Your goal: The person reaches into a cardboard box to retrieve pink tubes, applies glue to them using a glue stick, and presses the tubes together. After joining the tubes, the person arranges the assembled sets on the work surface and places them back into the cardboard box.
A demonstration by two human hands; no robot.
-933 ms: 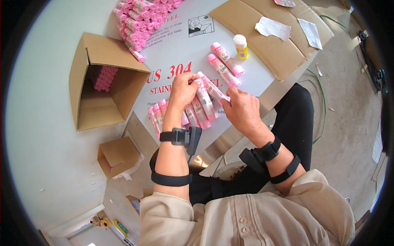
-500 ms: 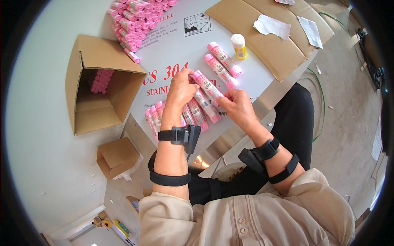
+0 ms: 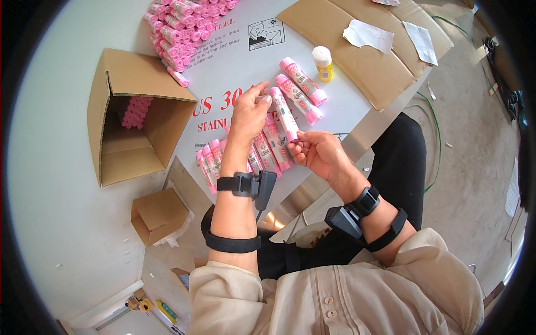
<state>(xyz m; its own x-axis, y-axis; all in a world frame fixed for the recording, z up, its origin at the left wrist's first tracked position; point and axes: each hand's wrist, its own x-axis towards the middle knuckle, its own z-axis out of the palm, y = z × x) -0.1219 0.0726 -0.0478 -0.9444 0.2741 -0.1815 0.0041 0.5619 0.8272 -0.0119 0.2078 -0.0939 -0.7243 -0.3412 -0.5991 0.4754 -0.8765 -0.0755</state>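
Note:
My right hand [image 3: 321, 158] pinches the lower end of a pink roll of plastic bags [image 3: 285, 114] with a printed white label band. My left hand [image 3: 249, 113] is beside the roll's upper end with its fingers stretched apart; whether the thumb touches the roll I cannot tell. Under and left of my hands, several similar rolls [image 3: 207, 169] lie side by side in a row on the grey printed tabletop [image 3: 223, 67], partly hidden by my left forearm. Two more labelled rolls, an upper one [image 3: 303, 81] and a lower one [image 3: 298, 99], lie just to the right.
A large pile of pink rolls [image 3: 181, 28] stands at the far left. Next to it an open cardboard box [image 3: 145, 139] holds some rolls inside. A small white-capped yellow bottle [image 3: 322, 64] and flattened cardboard [image 3: 385, 78] are at the right. A smaller box [image 3: 162, 215] sits lower left.
My left hand has let go of the roll's upper end and opened. The roll has turned, showing another side of its label, and shifted slightly up; my right hand has moved slightly left.

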